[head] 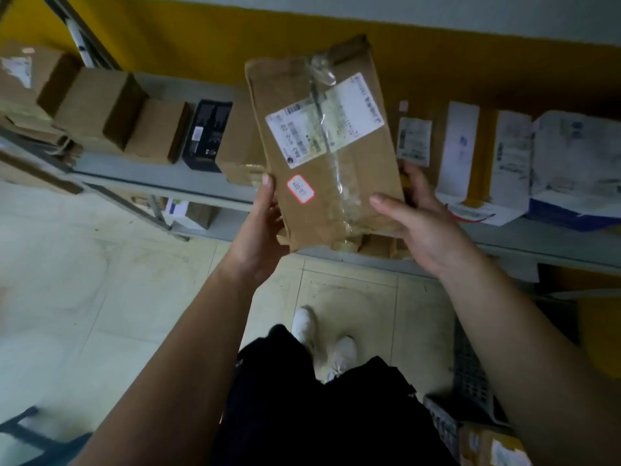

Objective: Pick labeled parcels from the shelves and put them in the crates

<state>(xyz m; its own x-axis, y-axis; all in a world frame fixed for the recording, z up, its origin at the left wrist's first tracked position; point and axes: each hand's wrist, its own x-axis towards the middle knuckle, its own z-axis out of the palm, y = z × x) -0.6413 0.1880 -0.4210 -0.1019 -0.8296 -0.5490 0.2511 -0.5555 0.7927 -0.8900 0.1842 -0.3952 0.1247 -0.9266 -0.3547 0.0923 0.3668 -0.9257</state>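
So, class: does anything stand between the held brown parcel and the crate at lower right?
Nothing visible does. Both hands, left hand and right hand, grip the brown parcel; only floor and the right forearm lie toward the grey crate.

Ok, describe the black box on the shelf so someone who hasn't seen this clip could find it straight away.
Start at the grey shelf against the yellow wall and follow the row of plain brown cartons on its left half. The black box stands at the right end of that row, just left of the parcel held up in both hands. It is the only dark box there, with a small pale sticker on its face.
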